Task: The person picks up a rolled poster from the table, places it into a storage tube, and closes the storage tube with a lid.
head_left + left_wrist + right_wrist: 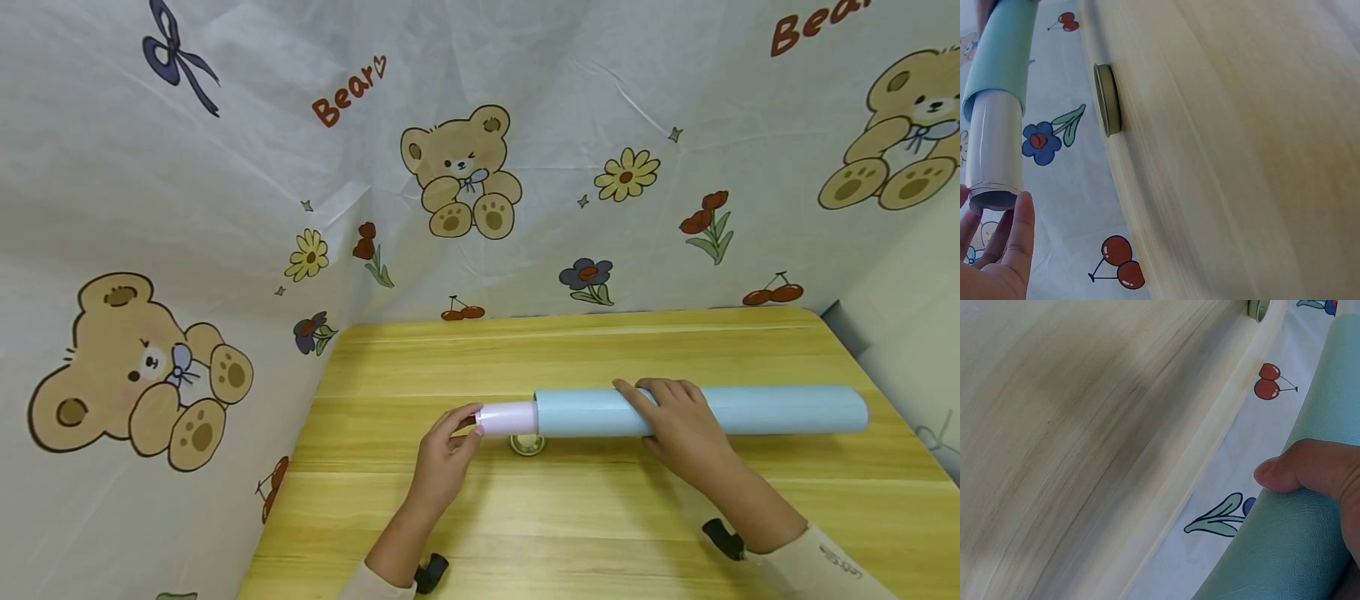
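A light blue roll of textured sheet (pixel 780 409) is held level over the wooden table. From its left end sticks out a thinner pale tube (pixel 508 417) with an open, hollow end. My left hand (pixel 442 458) pinches that end of the tube, thumb and fingertips at its rim in the left wrist view. My right hand (pixel 686 429) grips the roll near its middle, with the thumb (pixel 1279 474) lying across the blue surface. The fingers under the roll are hidden.
Below the tube, a round gold-coloured metal lid (pixel 528 444) lies on the wooden table (pixel 570 517). A white sheet (pixel 540 108) printed with bears and flowers hangs behind the table and along its left side.
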{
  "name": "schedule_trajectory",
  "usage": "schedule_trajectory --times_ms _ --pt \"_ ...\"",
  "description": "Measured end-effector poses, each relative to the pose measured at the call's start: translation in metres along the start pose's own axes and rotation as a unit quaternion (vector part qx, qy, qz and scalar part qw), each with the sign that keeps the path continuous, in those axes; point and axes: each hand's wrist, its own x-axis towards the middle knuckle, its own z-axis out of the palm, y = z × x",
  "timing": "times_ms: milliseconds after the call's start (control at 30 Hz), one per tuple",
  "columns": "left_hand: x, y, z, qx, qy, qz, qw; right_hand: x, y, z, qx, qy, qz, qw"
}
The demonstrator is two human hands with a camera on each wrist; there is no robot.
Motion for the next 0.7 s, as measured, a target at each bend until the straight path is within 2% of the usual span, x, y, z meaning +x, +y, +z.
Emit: schedule_trajectory --times_ms 700 --pt "0.000 0.001 0.013 0.010 0.019 -0.010 0.9997 -0.002 -0.003 -0.001 0.002 0.001 0.003 1.0000"
